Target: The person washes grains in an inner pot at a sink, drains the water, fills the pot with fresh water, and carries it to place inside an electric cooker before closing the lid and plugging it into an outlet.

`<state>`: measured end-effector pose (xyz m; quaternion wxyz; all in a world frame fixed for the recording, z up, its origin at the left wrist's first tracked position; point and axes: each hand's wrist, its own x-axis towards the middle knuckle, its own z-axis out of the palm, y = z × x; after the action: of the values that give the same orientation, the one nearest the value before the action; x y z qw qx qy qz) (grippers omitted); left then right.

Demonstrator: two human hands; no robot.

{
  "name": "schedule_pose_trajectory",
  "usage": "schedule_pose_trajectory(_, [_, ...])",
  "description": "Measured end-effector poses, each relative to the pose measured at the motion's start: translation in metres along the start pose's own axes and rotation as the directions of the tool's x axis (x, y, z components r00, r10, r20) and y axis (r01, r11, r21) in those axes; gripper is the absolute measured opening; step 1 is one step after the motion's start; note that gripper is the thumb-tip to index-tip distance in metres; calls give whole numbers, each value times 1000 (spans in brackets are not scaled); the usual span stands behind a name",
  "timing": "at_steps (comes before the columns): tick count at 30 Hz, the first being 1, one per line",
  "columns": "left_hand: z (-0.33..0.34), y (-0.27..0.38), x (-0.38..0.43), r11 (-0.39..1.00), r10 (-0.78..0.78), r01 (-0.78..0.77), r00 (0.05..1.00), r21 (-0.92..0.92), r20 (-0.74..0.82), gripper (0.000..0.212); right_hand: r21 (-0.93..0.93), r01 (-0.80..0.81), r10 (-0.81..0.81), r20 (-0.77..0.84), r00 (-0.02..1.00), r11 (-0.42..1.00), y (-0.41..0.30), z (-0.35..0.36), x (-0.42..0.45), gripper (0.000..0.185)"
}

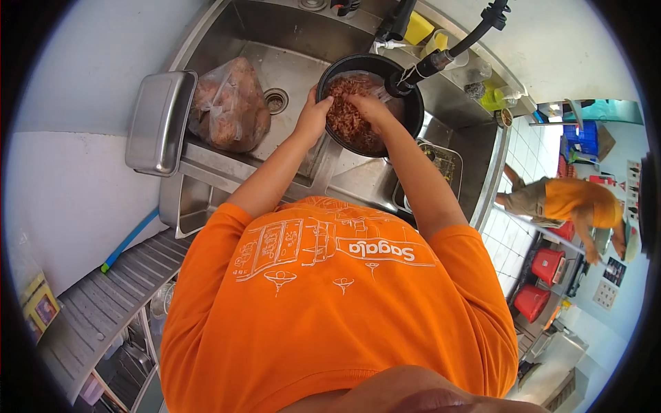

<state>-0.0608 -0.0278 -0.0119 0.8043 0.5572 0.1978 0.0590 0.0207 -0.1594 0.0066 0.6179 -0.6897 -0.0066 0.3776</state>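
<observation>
A round black bowl [417, 116] rests over the divider of a stainless steel double sink [289, 57]. In it lie reddish-brown shredded or granular pieces [348, 111] in cloudy liquid. My left hand [313, 117] grips the bowl's near left rim, thumb over the edge. The fingers of my right hand [369, 111] dip into the pieces and are partly hidden, so their grip does not show. A black faucet spout [413, 80] hangs over the bowl's right side. In the left basin, beside the drain [276, 100], stands a clear plastic bag [230, 106] of lumpy reddish-brown contents.
A steel pan [160, 124] leans at the sink's left edge. The right basin holds a wire-mesh tray [439, 165]. Yellow sponges [418, 28], a steel scrubber [474, 91] and a bottle line the back ledge. At far right a co-worker in orange [583, 201] bends near red bins [547, 266].
</observation>
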Motion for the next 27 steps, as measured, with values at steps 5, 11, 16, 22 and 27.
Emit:
schedule_pose_trajectory(5, [-1, 1, 2, 998, -37, 33, 996, 59, 75, 47, -31, 79, -85, -294, 952, 996, 4, -29, 45, 32])
schedule_pose_trajectory(11, [-8, -5, 11, 968, 78, -82, 997, 237, 27, 46, -621, 49, -55, 10, 998, 782, -8, 0, 22, 53])
schedule_pose_trajectory(16, [-2, 3, 9, 917, 103, -90, 995, 390, -12, 46, -862, 104, 242, 252, 937, 496, -19, -7, 2, 64])
schedule_pose_trajectory(22, [-7, -4, 10, 914, 164, -139, 986, 380, -34, 44, -972, 92, 379, 171, 909, 217, -34, -6, -24, 59])
schedule_pose_trajectory(27, [-3, 5, 5, 866, 227, -182, 973, 467, -43, 43, -944, 263, 431, 324, 842, 197, -12, 3, -16, 54])
